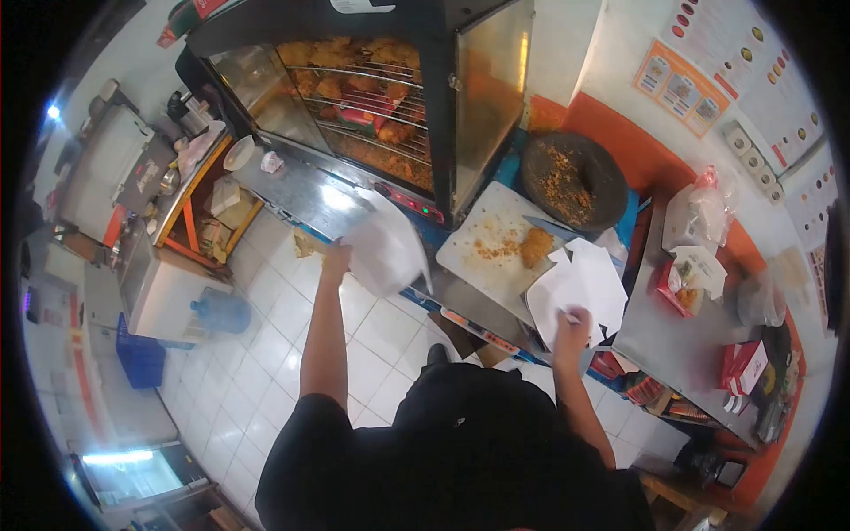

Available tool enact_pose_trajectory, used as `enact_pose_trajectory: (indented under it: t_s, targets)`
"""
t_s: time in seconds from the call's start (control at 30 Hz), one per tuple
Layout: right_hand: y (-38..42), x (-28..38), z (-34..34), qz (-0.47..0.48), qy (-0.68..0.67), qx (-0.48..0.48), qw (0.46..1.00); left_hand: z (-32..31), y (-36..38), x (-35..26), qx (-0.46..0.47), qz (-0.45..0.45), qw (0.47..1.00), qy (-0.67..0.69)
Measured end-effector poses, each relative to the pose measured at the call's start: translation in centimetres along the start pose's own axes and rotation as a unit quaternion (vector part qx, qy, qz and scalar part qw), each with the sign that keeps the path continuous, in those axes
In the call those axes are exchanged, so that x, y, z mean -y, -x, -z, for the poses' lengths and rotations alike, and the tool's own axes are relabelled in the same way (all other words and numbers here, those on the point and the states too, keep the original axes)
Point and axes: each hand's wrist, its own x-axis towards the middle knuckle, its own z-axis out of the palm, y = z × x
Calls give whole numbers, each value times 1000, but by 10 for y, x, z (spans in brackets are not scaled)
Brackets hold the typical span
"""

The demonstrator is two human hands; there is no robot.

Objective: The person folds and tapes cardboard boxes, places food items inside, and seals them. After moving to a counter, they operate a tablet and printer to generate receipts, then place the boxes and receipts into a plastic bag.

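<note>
My left hand (335,258) is closed on a white sheet (384,250), blurred by motion and held out over the counter edge. A yellowish-brown crumpled piece (307,243) shows beside that hand; whether the hand grips it too, I cannot make out. My right hand (573,327), fingers curled, pinches the white cut-out box card (580,288), which overlaps the right corner of a white cutting board (478,226). Crumbs and a piece of fried chicken (537,248) lie on the board. Behind the chicken rests a knife (551,227), partly hidden by the card.
A black display cabinet (438,106) with its glass door open holds fried chicken on racks. Beside the board stands a dark stone mortar (575,181) with crumbs. On the right counter are a red food box (682,288) and another red box (744,367). A water jug (221,311) lies left.
</note>
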Motion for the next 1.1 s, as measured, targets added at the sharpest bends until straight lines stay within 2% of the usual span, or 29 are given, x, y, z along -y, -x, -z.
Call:
enact_pose_trajectory:
  t_s: [0.03, 0.1, 0.13, 0.17, 0.2, 0.23, 0.27, 0.3, 0.37, 0.4, 0.43, 0.47, 0.5, 0.53, 0.57, 0.63, 0.7, 0.77, 0.8, 0.9, 1.0, 1.1]
  targets:
    - [4, -30, 9, 9, 126, -109, 986, 15, -13, 2, -22, 24, 999, 13]
    - [13, -91, 19, -53, 242, -255, 935, 21, -22, -2, -89, 46, 995, 28]
    - [21, -122, 20, -120, 99, -209, 965, 15, -22, -9, -134, 41, 990, 30]
    - [26, -151, 20, -181, -47, -158, 969, 6, -20, -18, -179, 36, 983, 34]
    - [23, -163, 18, -236, -194, -103, 947, -8, -14, -23, -272, -66, 958, -70]
    - [23, -143, 30, -372, -156, 6, 915, -28, -2, -27, -358, -166, 903, -171]
    - [21, -121, 33, -431, -175, 38, 884, -54, 17, -36, -435, -259, 820, -266]
    - [21, -108, 32, -489, -191, 71, 848, -98, 60, -73, -390, -299, 859, -142]
    - [22, -104, 29, -431, -252, 34, 865, -186, 145, -115, -90, -287, 954, -23]
    - [21, -101, 26, -400, -282, 19, 872, -234, 164, -95, 28, -384, 920, -77]
    - [21, -91, 25, -369, -335, 16, 867, -282, 184, -76, 156, -469, 863, -104]
    - [25, -76, 28, -338, -387, 13, 857, -308, 212, -83, 308, -475, 814, -133]
    - [26, -67, 31, -307, -439, 8, 844, -330, 241, -80, 332, -476, 800, -152]
    - [25, -78, 38, -284, -521, 84, 801, -347, 250, -76, 413, -458, 751, -237]
    - [26, -64, 43, -275, -561, 101, 774, -360, 255, -76, 487, -434, 689, -316]
    - [34, 0, 57, -251, -638, 134, 715, -362, 259, -76, 505, -414, 701, -286]
    - [35, -37, 55, -230, -618, 188, 728, -354, 256, -75, 553, -370, 708, -239]
    - [47, -46, 53, -217, -621, 196, 728, -345, 243, -75, 627, -296, 699, -173]
    - [52, -32, 57, -196, -625, 232, 719, -341, 240, -75, 655, -236, 703, -148]
    - [55, -11, 61, -191, -604, 225, 741, -328, 248, -84, 644, -164, 743, -80]
    - [50, -7, 60, -183, -575, 193, 774, -323, 258, -101, 535, -323, 761, -175]
    - [45, -10, 52, -191, -571, 134, 787, -317, 270, -119, 368, -363, 845, -141]
